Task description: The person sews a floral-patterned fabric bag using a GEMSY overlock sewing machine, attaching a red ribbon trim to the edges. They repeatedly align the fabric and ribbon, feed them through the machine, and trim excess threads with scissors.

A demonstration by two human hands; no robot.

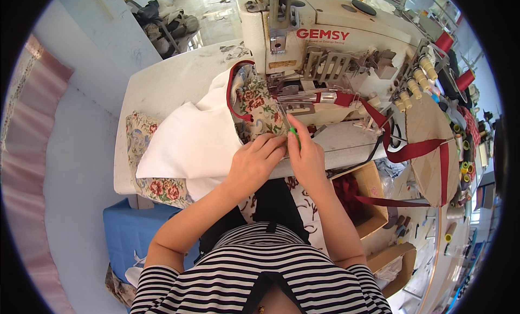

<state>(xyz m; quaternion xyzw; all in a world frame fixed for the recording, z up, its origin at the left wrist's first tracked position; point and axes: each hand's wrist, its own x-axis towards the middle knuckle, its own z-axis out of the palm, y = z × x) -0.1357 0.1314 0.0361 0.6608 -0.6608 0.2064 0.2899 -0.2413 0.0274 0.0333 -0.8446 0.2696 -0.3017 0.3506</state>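
Note:
A floral fabric piece (pixel 257 100) with a white backing (pixel 187 138) lies on the sewing machine's bed, its far and left edges bound in dark red tape (pixel 231 89). My left hand (pixel 257 157) presses down at the fabric's near edge, fingers bent and close together around it. Just to its right, my right hand (pixel 307 157) is closed around a slim metal tool with a green handle (pixel 293 131). The tool's thin tip reaches toward the machine's needle area beside the fabric; its exact kind is unclear. Both hands nearly touch.
The white sewing machine (pixel 330 29) stands ahead. Dark red tape (pixel 414 150) runs from a cardboard disc (pixel 428 176) at right into a metal guide (pixel 326 97). Below are a cardboard box (pixel 374 205) with red tape and, at left, a blue cloth (pixel 135 232). Thread spools (pixel 444 42) stand far right.

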